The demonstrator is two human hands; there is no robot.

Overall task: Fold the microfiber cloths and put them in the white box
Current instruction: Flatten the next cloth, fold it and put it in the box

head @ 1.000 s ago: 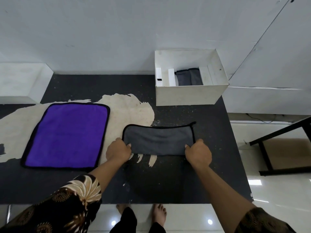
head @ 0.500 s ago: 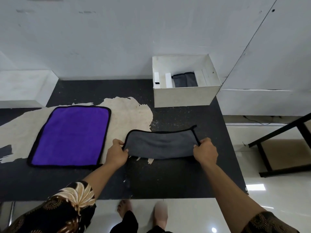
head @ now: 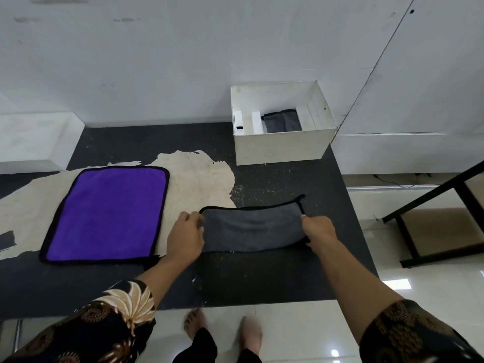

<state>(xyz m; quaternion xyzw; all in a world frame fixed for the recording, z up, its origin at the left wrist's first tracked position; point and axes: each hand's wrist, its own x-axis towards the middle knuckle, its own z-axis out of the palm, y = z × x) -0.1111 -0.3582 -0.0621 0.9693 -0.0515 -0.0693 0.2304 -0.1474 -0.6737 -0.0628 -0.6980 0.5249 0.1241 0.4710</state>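
Head camera, looking down at a black table [head: 262, 279] with a large worn, pale patch. Take the white box [head: 280, 148] at the far edge of the table as the landmark. Nearer the person than the box, and a little to its left, lies a grey cloth [head: 251, 229] with black trim, already folded into a long strip. The left hand [head: 184, 238] pinches the strip's left end, fingers curled over the edge. The right hand [head: 318, 229] pinches the right end the same way. The strip sags slightly in the middle, so it seems partly lifted off the table.

The step in hand looks like the next fold of this strip. To do it well, the hands should keep the trimmed edges lined up, bring one end over to meet the other squarely, then press the crease flat so the bundle is small enough to slot into the box.

Far to the left of the box, a purple cloth [head: 107, 216] lies spread flat and unfolded, its turn yet to come.

Inside the box, white dividers stand along the left part. To their right sits a folded grey cloth [head: 281, 121], already stored. Space remains around it, though the box's near wall hides the floor.
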